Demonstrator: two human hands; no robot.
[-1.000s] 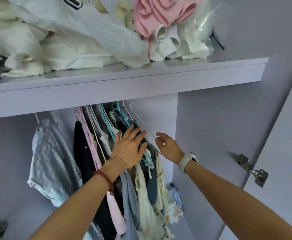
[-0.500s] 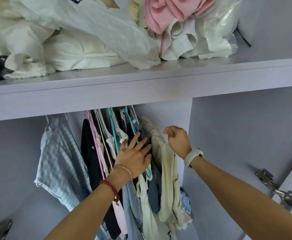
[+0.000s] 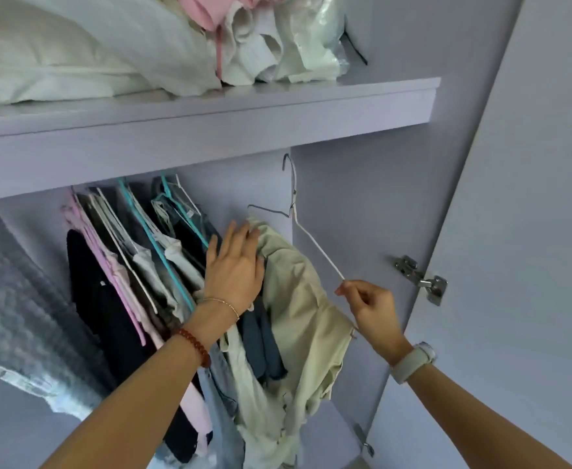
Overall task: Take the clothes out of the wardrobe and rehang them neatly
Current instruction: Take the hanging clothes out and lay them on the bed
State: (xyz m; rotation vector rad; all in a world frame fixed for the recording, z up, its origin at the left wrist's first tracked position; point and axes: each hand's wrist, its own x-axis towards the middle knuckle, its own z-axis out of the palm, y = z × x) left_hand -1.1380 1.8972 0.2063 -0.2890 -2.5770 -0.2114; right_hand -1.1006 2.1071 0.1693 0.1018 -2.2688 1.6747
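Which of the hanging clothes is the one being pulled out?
The pale khaki garment at the right end. Its white wire hanger is pinched by the right hand, while the left hand holds the other clothes back.

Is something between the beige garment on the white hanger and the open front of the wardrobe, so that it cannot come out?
Nothing visible blocks it. The beige garment hangs at the right end of the row, with the right hand pinching the white hanger. The left hand rests flat against the neighbouring clothes, on its left side.
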